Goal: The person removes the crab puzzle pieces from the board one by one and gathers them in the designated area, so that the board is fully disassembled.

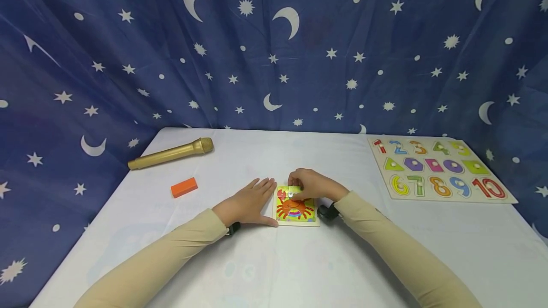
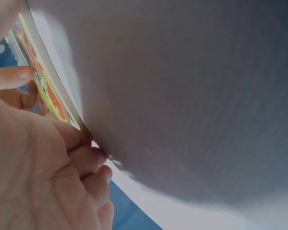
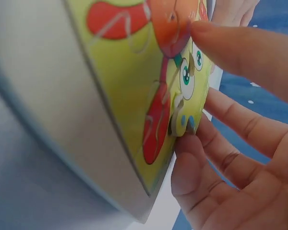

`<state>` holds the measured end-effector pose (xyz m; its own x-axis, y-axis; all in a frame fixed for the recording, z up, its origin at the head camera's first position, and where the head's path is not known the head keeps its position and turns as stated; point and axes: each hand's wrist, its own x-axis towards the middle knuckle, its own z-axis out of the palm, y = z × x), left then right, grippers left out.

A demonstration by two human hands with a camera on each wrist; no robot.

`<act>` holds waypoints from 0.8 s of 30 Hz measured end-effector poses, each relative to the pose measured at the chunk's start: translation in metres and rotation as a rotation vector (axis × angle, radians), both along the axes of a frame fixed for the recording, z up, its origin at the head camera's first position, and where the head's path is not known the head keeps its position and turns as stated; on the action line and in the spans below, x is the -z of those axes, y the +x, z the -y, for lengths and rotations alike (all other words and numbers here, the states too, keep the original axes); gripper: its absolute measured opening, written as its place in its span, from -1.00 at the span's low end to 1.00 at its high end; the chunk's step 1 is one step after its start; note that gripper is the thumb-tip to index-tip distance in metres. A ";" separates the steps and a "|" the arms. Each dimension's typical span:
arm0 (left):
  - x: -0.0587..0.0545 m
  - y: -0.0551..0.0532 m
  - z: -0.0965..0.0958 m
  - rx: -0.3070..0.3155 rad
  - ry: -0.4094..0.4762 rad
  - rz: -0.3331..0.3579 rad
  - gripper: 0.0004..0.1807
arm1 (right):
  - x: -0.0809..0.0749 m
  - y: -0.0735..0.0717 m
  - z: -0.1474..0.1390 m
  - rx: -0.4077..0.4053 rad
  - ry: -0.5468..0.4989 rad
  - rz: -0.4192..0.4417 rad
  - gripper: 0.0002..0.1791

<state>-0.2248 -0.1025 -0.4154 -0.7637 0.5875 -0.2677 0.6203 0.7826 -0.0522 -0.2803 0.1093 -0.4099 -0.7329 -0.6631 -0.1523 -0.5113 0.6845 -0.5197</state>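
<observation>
The L hand (image 1: 250, 203) is back side up at the L edge of the crab puzzle (image 1: 295, 215), fingers spread and mostly straight, thumb by the near L corner. The R hand (image 1: 317, 185) comes over the puzzle from its R side w/ bent fingers; it pinches a yellow piece (image 3: 182, 125) btw thumb and fingertips at the puzzle's far part. If this piece is fully seated, I cannot tell. A black wrist camera (image 1: 327, 212) is just beside the puzzle's R edge.

L of the puzzle, past the L hand, lies an orange block (image 1: 184, 187); farther back on the same side, a gold mic (image 1: 171, 153). R of the puzzle and farther back, well apart, is a number board (image 1: 443, 170). Behind the puzzle, a blue curtain (image 1: 274, 75) hangs at the far table edge. In front of the puzzle, btw the forearms, is a wide stretch of white cloth (image 1: 278, 270).
</observation>
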 end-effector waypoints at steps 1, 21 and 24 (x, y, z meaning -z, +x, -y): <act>0.000 0.000 0.000 0.000 -0.001 0.001 0.17 | 0.000 0.000 0.001 -0.001 0.000 -0.001 -0.72; 0.001 0.000 0.000 -0.006 0.013 0.018 0.16 | -0.006 -0.006 0.012 0.030 0.017 0.025 -0.85; 0.002 -0.001 0.000 -0.008 0.016 0.016 0.16 | -0.006 -0.006 0.013 0.029 0.011 0.016 -0.85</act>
